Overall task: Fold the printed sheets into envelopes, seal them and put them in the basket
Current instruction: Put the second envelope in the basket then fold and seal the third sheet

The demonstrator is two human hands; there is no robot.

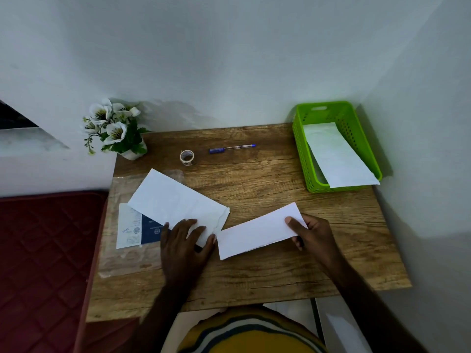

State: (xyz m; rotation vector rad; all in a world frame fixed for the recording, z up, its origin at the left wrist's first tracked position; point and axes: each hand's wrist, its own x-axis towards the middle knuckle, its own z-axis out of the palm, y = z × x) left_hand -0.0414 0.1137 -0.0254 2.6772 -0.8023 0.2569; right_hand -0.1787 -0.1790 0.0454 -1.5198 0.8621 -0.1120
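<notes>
A folded white sheet (pixel 257 231) lies slanted on the wooden table (pixel 254 271), and my right hand (pixel 312 234) pinches its right end with the thumb on top. My left hand (pixel 184 244) lies flat, fingers spread, on the near corner of a white envelope (pixel 175 202) left of the sheet. Under that envelope lie a printed sheet with a blue panel (pixel 137 229) and a clear plastic sleeve (pixel 119 256). The green basket (pixel 303 149) stands at the table's far right corner with one white envelope (pixel 336 156) inside, its end over the near rim.
A small roll of tape (pixel 187 157) and a blue pen (pixel 232 148) lie at the back of the table. A pot of white flowers (pixel 114 128) stands at the back left corner. Walls close the back and right sides. A red mattress (pixel 43 263) lies to the left.
</notes>
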